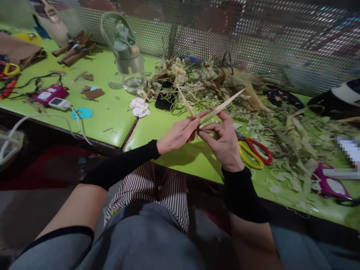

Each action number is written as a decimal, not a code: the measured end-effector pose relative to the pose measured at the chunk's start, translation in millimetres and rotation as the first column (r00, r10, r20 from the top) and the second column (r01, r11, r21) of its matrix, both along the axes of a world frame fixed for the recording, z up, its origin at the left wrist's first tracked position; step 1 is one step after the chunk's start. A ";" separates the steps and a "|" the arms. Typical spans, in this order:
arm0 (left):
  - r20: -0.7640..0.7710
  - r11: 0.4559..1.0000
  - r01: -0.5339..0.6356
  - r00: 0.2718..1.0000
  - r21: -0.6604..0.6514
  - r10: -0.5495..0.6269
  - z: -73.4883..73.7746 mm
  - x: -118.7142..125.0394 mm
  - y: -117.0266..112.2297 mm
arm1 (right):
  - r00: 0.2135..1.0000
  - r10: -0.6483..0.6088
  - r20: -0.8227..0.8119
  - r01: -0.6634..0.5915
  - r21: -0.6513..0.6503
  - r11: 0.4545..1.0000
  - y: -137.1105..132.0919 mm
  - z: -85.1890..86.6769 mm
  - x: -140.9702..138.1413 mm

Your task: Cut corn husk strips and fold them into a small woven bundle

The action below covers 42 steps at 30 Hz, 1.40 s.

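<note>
A blurred patch hides something at the right edge. At centre frame, the left hand point(178, 134) and right hand point(223, 141) each pinch a pale leaf strip point(222, 107), fingers meeting.

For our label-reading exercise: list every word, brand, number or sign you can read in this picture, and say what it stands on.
None can be read.
Pink device: pale label patch, too small and blurred to read.
White charger: grey panel, no legible marks.
Water bottle: small orange spot, no readable text.
Pixelated patch at the right edge: unreadable.
</note>
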<state>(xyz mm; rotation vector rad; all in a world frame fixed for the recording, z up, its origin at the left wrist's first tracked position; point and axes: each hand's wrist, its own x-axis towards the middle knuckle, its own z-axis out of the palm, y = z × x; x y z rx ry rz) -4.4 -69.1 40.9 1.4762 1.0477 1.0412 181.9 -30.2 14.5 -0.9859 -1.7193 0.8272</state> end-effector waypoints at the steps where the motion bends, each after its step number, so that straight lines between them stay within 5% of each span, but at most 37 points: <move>1: 0.018 1.000 -0.007 1.000 0.000 0.007 1.0 0.7 -2.9 | 0.999 0.029 0.013 -0.029 -0.007 1.000 -2.8 2.8 -0.4; 10: 0.045 0.998 0.030 0.999 -0.061 -0.027 14.3 0.1 -32.6 | 0.985 -0.018 0.173 -0.008 0.152 0.988 -47.1 23.0 0.0; 20: 0.280 0.993 0.083 0.954 0.083 -0.103 -21.7 -0.5 -53.3 | 0.910 -0.152 0.386 -0.010 0.389 0.921 -93.4 35.5 -4.0; 29: 0.388 0.994 0.084 0.921 -0.075 -0.048 2.5 2.6 -85.6 | 0.881 -0.173 0.440 -0.004 0.373 0.928 -126.2 43.2 -2.0; 37: 0.363 0.997 0.077 0.930 -0.032 -0.060 -4.5 7.5 -68.9 | 0.864 -0.200 0.461 0.029 0.353 0.935 -117.2 41.6 15.5; 42: 0.469 0.969 0.090 0.883 -0.229 0.029 -5.5 12.3 -67.9 | 0.818 -0.439 0.371 0.226 0.495 0.839 -110.8 37.8 13.5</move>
